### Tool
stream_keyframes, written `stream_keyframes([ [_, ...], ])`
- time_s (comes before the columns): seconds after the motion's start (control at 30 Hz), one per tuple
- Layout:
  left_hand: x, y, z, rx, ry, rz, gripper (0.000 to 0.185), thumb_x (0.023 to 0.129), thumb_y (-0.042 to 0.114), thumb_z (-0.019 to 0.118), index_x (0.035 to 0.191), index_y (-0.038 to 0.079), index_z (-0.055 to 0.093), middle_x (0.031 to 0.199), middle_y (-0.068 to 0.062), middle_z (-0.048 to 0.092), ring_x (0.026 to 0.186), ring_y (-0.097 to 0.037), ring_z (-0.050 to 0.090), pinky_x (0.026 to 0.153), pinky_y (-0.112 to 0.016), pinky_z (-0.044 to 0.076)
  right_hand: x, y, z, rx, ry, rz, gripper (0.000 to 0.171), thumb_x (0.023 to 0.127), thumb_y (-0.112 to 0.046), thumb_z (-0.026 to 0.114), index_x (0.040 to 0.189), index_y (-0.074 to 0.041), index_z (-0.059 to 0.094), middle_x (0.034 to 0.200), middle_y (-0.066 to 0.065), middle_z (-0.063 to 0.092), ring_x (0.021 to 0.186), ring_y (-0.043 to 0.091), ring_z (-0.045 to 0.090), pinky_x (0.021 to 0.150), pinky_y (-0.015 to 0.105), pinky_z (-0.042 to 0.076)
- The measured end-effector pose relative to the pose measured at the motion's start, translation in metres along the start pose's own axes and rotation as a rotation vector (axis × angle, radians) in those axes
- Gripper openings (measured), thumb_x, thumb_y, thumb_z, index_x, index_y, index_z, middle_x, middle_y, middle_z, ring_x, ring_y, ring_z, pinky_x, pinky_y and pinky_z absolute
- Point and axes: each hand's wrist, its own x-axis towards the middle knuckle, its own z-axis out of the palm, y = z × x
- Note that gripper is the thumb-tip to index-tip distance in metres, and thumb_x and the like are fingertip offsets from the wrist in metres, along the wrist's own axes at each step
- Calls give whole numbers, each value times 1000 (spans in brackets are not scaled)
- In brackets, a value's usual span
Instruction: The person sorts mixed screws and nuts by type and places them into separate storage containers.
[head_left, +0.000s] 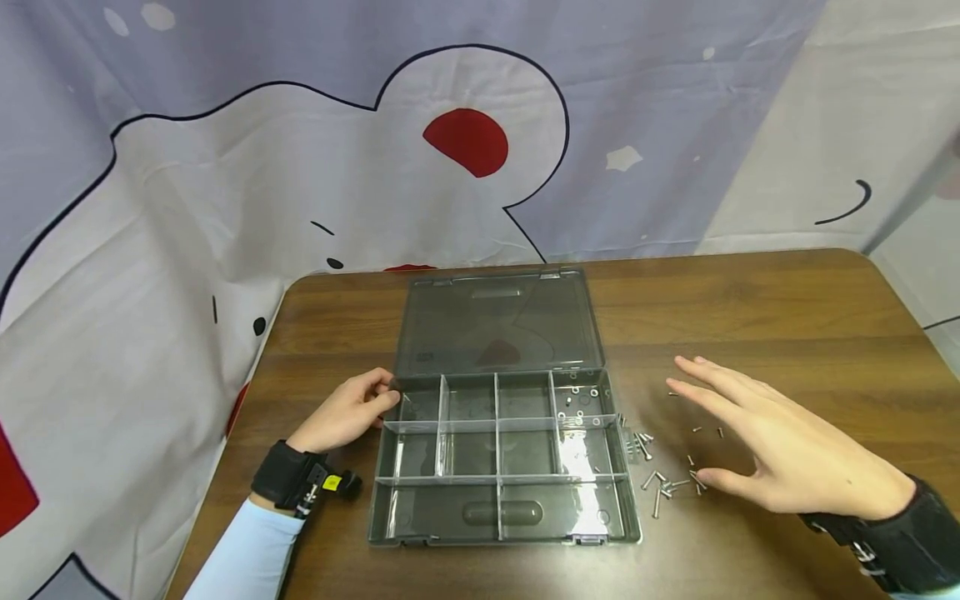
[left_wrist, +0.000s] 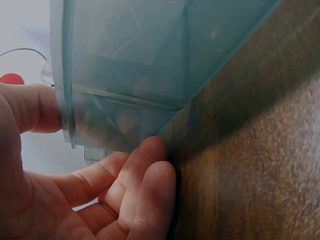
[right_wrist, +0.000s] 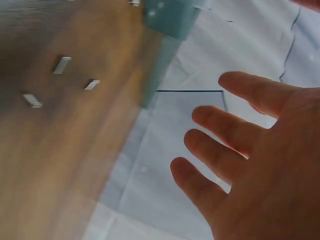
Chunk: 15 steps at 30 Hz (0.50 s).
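Glare streaks the box point(head_left: 468, 451); the right wrist view's tabletop point(right_wrist: 60, 150) is blurred.

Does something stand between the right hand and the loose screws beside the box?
No, nothing visible does. In the head view, the right hand is open, its thumb close to the screws; the box lies on their other side.

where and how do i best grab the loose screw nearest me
Probably best pinched across its thin shaft: this screw lies roughly front to back. Come down from above, near side, with the right hand, since other screws cluster beyond its far end.
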Motion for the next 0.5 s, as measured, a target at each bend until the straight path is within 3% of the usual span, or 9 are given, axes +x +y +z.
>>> stream_keyframes([
  [0.1,0,0,0,-2,5,2,29,106,25,56,124,4,58,96,-6,56,75,-15,67,74,-34,57,-8,5,10,3,30,-30,63,85,-46,82,138,-16,63,141,-2,59,122,18,60,115,12,29],
  [0.17,0,0,0,-3,6,2,28,105,25,56,124,4,58,95,-6,56,75,-16,66,74,-34,57,-12,7,19,33,66,-70,39,98,-48,66,120,-17,71,120,-9,63,103,9,63,99,10,41],
  [0.23,0,-1,0,-2,10,-5,27,105,25,56,123,5,59,95,-6,56,75,-16,67,74,-34,57,-15,9,30,68,99,-103,38,105,-48,48,104,-20,73,104,-15,60,88,1,61,82,11,46],
  [0.3,0,-1,0,-2,7,-7,26,105,25,56,123,5,59,94,-5,56,75,-16,67,74,-33,57,-19,9,39,108,120,-121,44,106,-46,38,97,-21,72,97,-17,57,82,-2,58,74,10,47],
  [0.43,0,-2,1,-2,8,-7,27,105,25,56,123,5,59,94,-5,56,75,-16,66,74,-33,57,-25,8,52,139,136,-111,42,107,-45,40,91,-24,72,96,-19,59,80,-5,59,71,9,47],
  [0.5,0,-2,0,-1,10,-6,28,105,25,56,123,4,59,94,-6,55,75,-16,66,74,-34,57,-26,7,56,141,127,-97,33,107,-40,49,91,-24,72,95,-19,59,80,-5,58,70,9,47],
])
